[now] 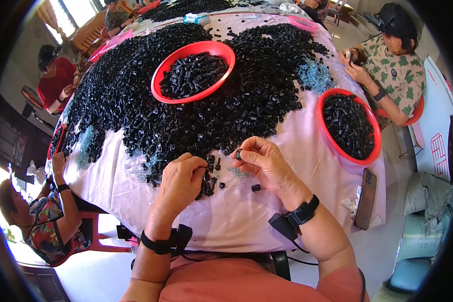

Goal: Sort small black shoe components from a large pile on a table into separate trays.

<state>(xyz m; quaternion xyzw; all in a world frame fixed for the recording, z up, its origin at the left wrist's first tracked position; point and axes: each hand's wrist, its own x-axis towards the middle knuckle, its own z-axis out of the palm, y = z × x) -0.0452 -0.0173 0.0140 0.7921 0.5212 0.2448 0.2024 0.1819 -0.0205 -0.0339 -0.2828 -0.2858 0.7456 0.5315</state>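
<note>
Between the thumb and fingers of my right hand is a small black plastic piece, held just above the table. My left hand is closed, its fingers bent down by a few loose black parts on the cloth. Whatever its fingertips pinch is hidden. Under my right fingers lies a small heap of clear, springy-looking bits. One separate black piece rests below my right hand. Beyond both hands spreads a large pile of similar black pieces.
A red basin full of black pieces sits on the pile; another red basin stands at the right. A phone and thin stick lie on the pink tablecloth. Bluish clear bits lie far right. Several people work around the table.
</note>
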